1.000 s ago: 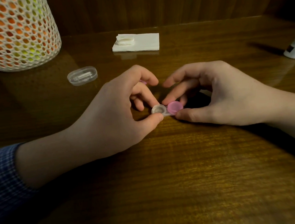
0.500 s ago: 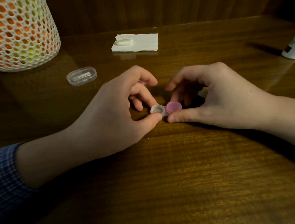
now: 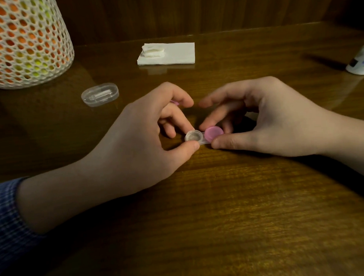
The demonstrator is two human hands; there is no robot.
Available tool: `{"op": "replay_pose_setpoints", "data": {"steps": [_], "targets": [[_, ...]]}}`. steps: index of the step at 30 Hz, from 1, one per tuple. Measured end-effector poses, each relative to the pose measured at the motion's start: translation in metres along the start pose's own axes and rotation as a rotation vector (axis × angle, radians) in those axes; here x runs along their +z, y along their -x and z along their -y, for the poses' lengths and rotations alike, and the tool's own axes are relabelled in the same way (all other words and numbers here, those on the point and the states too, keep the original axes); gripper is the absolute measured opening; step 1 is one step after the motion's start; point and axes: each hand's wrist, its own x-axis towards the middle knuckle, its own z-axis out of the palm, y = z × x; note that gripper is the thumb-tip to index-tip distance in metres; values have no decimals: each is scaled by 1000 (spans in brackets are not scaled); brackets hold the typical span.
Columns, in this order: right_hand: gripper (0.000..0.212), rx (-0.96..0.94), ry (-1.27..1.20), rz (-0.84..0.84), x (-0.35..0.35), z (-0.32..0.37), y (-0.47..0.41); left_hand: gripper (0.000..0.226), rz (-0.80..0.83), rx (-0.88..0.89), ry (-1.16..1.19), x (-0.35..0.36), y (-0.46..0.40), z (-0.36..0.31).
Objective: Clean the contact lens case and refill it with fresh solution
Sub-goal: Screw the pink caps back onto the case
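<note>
Mesh-covered object (image 3: 22, 42): upper left of the frame, cut off by the top and left edges; orange and green show through white netting, contents not identifiable.
Clear plastic capsule box (image 3: 100, 94): left of centre, closed; contents hard to make out.
Left hand (image 3: 135, 140): centre left, fingers curled; thumb and a finger pinch the uncapped end of the contact lens case. A sliver of a pink cap (image 3: 174, 102) shows under the index finger, mostly hidden.
Paper napkin (image 3: 167, 54): upper centre, folded, with a small white wad on its left corner.
Contact lens case (image 3: 204, 135): centre of the frame, flat on the wooden table (image 3: 222, 219), between the two hands. Left well open, clear, whether it holds liquid cannot be told; right well closed by a pink lid.
Right hand (image 3: 270, 121): centre right, thumb and fingers pinch the pink-lidded end; fingertips behind the lid partly hidden.
White bottle (image 3: 360, 62): right edge, cut off; label unreadable.
</note>
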Motion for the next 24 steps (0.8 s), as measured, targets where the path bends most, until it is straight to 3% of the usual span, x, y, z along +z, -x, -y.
{"op": "replay_pose_setpoints", "data": {"steps": [13,24], "targets": [[58,7,113,-100,7,5,1,57,1,-19,1,0,0,-1],[65,32,10,-16,-1,4,-1,57,-7,6,4,0,1,0]]}}
